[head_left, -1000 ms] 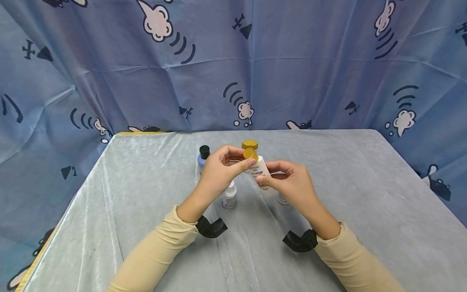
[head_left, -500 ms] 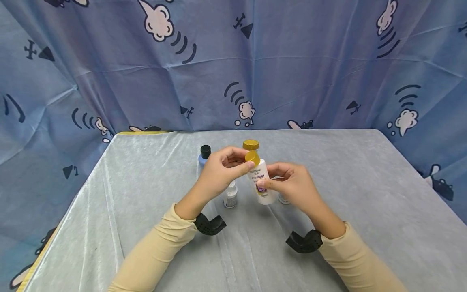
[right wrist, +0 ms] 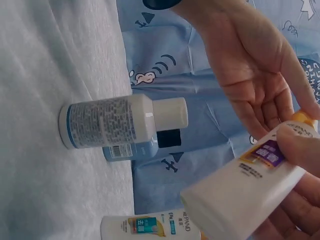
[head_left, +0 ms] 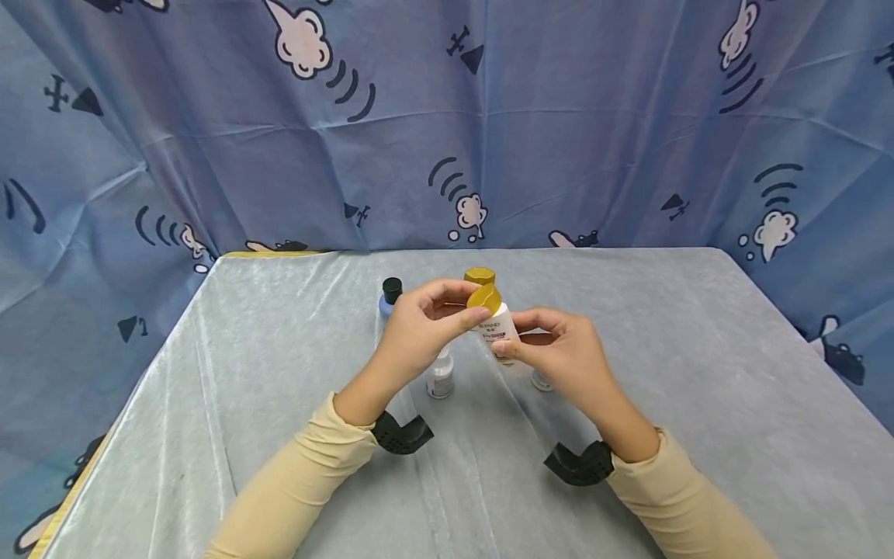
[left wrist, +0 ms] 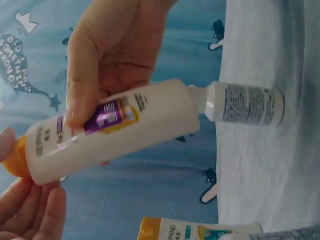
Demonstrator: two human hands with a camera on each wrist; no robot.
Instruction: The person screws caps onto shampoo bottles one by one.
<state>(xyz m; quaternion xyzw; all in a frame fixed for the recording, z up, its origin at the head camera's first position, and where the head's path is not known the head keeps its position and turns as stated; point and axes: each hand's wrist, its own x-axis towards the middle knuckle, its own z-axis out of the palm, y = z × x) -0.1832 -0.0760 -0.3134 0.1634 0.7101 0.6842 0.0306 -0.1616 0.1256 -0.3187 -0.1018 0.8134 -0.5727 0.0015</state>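
A white bottle (head_left: 497, 326) with a purple label is held off the table, tilted, between the two hands. My left hand (head_left: 427, 320) pinches its gold cap (head_left: 485, 298) between thumb and fingers. From the right side, my right hand (head_left: 564, 349) grips the bottle body, thumb over the front. The left wrist view shows the bottle (left wrist: 155, 120) at full length, with the orange-looking cap (left wrist: 16, 157) still on its end. In the right wrist view, the bottle's base (right wrist: 210, 215) faces the camera, and the right thumb partly covers the label.
Behind the hands stand a similar gold-capped bottle (head_left: 479, 276) and a blue bottle (head_left: 386, 306) with a black cap. A small white bottle (head_left: 440, 377) stands below the left hand; another (head_left: 541, 380) is partly hidden by the right hand. A grey cloth covers the table (head_left: 279, 349).
The held bottle tipped to show more of its front half a second ago, then tilted back, its base swinging away. Both hands keep their hold; the other bottles have not moved.
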